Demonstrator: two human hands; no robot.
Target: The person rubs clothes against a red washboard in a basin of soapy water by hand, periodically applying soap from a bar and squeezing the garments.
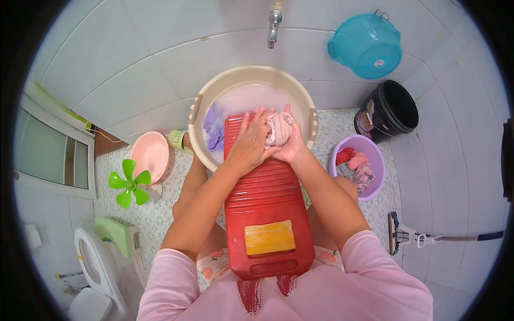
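A wet, bunched pale pink cloth [278, 129] is between my two hands above the ribbed part of a red plastic washboard [265, 192]. My left hand [249, 143] presses on it from the left, some fingers spread. My right hand [292, 145] cups its right side and underside. The washboard slopes from my lap into a large beige basin [251, 72] of cloudy, soapy water. Purple fabric [215, 130] lies at the basin's left side. A yellow soap bar [270, 237] rests in the recess at the washboard's near end.
To the right stand a purple tub [378, 168] holding several garments and a black bucket [387, 112]. A blue basin [367, 46] hangs on the wall beside a tap [274, 28]. At left are a pink basin [149, 152], a green-bladed fan [129, 184] and a toilet [98, 273].
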